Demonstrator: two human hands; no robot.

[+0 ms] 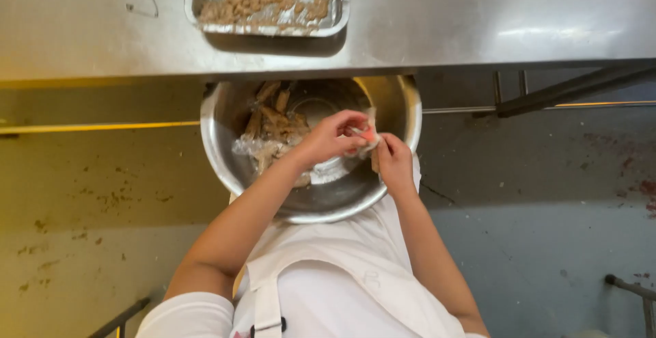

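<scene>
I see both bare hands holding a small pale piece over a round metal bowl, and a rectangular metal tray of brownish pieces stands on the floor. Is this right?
Not quite. The head view shows the rectangular metal tray of brownish pieces standing on the steel table, not the floor. The rest holds: left hand and right hand hold the small pale piece over the round metal bowl.

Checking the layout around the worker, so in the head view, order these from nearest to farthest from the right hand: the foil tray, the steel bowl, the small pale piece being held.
1. Small pale piece: pinched at the right hand's fingertips.
2. Steel bowl: directly beneath the hand.
3. Foil tray: on the steel counter, beyond the bowl.
</scene>
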